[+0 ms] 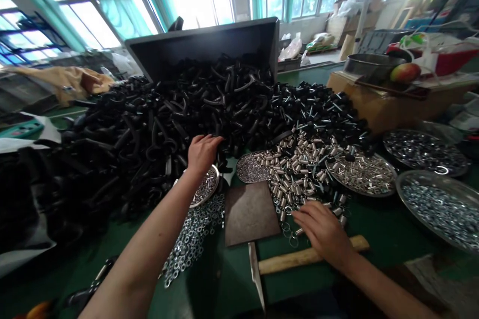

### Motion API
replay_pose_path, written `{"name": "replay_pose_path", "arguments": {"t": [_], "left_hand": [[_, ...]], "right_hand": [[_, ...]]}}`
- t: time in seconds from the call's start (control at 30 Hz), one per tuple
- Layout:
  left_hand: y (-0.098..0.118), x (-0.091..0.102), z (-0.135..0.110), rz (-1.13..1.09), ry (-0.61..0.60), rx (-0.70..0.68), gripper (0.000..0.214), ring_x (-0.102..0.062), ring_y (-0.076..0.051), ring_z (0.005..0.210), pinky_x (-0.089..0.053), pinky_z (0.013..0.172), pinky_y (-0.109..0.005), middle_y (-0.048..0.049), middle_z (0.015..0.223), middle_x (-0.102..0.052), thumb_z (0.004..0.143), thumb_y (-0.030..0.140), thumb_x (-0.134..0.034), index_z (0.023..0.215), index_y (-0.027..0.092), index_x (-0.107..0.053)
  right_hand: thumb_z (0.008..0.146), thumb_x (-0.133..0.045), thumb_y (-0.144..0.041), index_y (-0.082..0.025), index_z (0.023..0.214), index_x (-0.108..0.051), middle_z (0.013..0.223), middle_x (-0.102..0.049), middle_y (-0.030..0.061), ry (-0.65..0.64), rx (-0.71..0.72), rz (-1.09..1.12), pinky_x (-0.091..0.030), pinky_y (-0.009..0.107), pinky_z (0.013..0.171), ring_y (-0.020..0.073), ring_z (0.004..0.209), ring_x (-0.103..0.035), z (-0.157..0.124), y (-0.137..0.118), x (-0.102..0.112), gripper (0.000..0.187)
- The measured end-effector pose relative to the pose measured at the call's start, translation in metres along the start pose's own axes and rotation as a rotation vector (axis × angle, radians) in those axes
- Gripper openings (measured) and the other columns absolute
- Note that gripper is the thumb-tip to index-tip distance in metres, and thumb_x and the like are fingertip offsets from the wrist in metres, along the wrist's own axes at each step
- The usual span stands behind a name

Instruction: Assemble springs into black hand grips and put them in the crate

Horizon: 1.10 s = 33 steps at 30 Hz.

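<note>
My left hand (204, 153) is at the front of a heap of black curved plastic handles (168, 109), above a small dish of metal pins (206, 187). Its fingers are bent together, and whatever lies under them is hidden. My right hand (324, 229) has its fingers pinched low beside a spread of metal springs (295, 167) and thin wire rings (293, 241); what is between the fingertips cannot be made out. A square metal plate (251, 213) lies between my hands. Below my right hand is a hammer (288, 261) with a wooden handle.
Loose nuts (189, 241) cover the table left of the plate. Trays of rivets (361, 174) and small metal parts (441, 204) stand at right. Black knobs with bolts (310, 107) are piled behind the springs. A tilted grey bin (209, 40) and a cardboard box (392, 109) stand farther back.
</note>
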<state>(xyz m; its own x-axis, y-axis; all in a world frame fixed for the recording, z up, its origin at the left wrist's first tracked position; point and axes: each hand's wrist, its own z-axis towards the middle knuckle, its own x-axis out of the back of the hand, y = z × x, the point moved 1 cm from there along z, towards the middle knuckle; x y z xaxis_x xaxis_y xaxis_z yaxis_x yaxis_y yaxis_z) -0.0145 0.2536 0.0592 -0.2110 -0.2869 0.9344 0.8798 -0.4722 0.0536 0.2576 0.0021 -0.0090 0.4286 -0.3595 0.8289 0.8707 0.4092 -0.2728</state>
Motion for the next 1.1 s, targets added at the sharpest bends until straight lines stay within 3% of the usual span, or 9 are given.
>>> {"name": "replay_pose_path", "arguments": {"t": [0.1, 0.23, 0.4, 0.53, 0.67, 0.77, 0.87, 0.97, 1.1], "left_hand": [[-0.001, 0.029, -0.026, -0.180, 0.288, 0.081, 0.028, -0.054, -0.024, 0.104, -0.030, 0.101, -0.040, -0.0043, 0.097, -0.067, 0.081, 0.026, -0.055, 0.108, 0.027, -0.064], [0.003, 0.057, -0.080, -0.732, 0.523, 0.408, 0.025, -0.057, -0.018, 0.084, -0.044, 0.085, -0.032, -0.0010, 0.084, -0.063, 0.071, 0.034, -0.069, 0.092, 0.022, -0.068], [0.020, 0.060, -0.162, -1.691, 0.373, 0.818, 0.017, -0.060, -0.012, 0.079, -0.051, 0.075, -0.024, -0.0010, 0.089, -0.065, 0.076, 0.031, -0.066, 0.087, 0.019, -0.064], [0.030, 0.052, -0.214, -1.922, 0.289, 1.092, 0.020, -0.062, -0.014, 0.082, -0.053, 0.078, -0.030, -0.0027, 0.088, -0.065, 0.078, 0.028, -0.061, 0.095, 0.017, -0.063], [0.023, 0.041, -0.246, -1.733, 0.298, 1.081, 0.020, -0.055, -0.008, 0.060, -0.049, 0.063, -0.023, 0.0033, 0.071, -0.058, 0.068, 0.021, -0.071, 0.084, 0.017, -0.060], [0.018, 0.029, -0.257, -1.289, 0.163, 0.988, 0.018, -0.048, -0.008, 0.052, -0.040, 0.052, -0.021, 0.0043, 0.060, -0.053, 0.068, 0.023, -0.071, 0.081, 0.016, -0.061], [0.024, 0.016, -0.253, -0.748, 0.005, 0.734, 0.011, -0.057, -0.015, 0.070, -0.042, 0.065, -0.026, -0.0020, 0.073, -0.061, 0.073, 0.016, -0.060, 0.082, 0.017, -0.065], [0.039, 0.000, -0.241, -0.296, -0.112, 0.547, 0.017, -0.058, -0.018, 0.078, -0.041, 0.069, -0.028, -0.0052, 0.085, -0.062, 0.074, 0.010, -0.053, 0.082, 0.019, -0.065], [0.050, -0.016, -0.228, -0.036, -0.238, 0.543, 0.014, -0.058, -0.019, 0.078, -0.040, 0.067, -0.028, -0.0072, 0.091, -0.060, 0.079, 0.014, -0.050, 0.083, 0.019, -0.063]], "right_hand": [[0.090, -0.044, -0.016, -0.018, 0.096, -0.066, 0.088, -0.065, 0.0079, -0.037, -0.074, -0.027, -0.047, 0.037, 0.078, 0.0204, 0.088, -0.056, 0.022, 0.024, 0.008, 0.023], [0.089, -0.047, -0.017, -0.018, 0.087, -0.064, 0.084, -0.062, 0.0051, -0.152, -0.103, -0.019, -0.045, 0.034, 0.077, 0.0197, 0.087, -0.054, 0.041, 0.031, 0.010, 0.018], [0.085, -0.049, -0.009, -0.021, 0.087, -0.065, 0.090, -0.060, 0.0041, -0.427, 0.144, -0.036, -0.042, 0.029, 0.074, 0.0181, 0.090, -0.052, 0.044, 0.010, -0.008, 0.019], [0.078, -0.051, -0.006, -0.021, 0.086, -0.064, 0.091, -0.060, 0.0050, -0.522, 0.239, -0.154, -0.041, 0.030, 0.072, 0.0197, 0.089, -0.053, 0.041, 0.000, -0.021, 0.021], [0.083, -0.047, -0.012, -0.018, 0.091, -0.061, 0.093, -0.062, 0.0084, -0.411, 0.137, -0.031, -0.043, 0.033, 0.076, 0.0218, 0.089, -0.055, 0.040, 0.008, -0.025, 0.017], [0.088, -0.045, -0.026, -0.018, 0.103, -0.057, 0.095, -0.064, 0.0085, -0.264, -0.200, 0.219, -0.047, 0.035, 0.075, 0.0219, 0.087, -0.060, 0.041, 0.015, -0.021, 0.021], [0.087, -0.047, -0.039, -0.020, 0.109, -0.057, 0.098, -0.065, 0.0070, -0.202, -0.456, 0.447, -0.050, 0.034, 0.072, 0.0204, 0.082, -0.062, 0.039, 0.010, -0.014, 0.031], [0.084, -0.052, -0.043, -0.021, 0.108, -0.058, 0.100, -0.065, 0.0068, -0.188, -0.528, 0.659, -0.050, 0.033, 0.074, 0.0200, 0.087, -0.062, 0.034, -0.007, -0.013, 0.034], [0.080, -0.059, -0.043, -0.021, 0.099, -0.059, 0.092, -0.064, 0.0047, -0.189, -0.561, 0.839, -0.050, 0.030, 0.070, 0.0179, 0.081, -0.062, 0.025, -0.032, -0.016, 0.029]]}}
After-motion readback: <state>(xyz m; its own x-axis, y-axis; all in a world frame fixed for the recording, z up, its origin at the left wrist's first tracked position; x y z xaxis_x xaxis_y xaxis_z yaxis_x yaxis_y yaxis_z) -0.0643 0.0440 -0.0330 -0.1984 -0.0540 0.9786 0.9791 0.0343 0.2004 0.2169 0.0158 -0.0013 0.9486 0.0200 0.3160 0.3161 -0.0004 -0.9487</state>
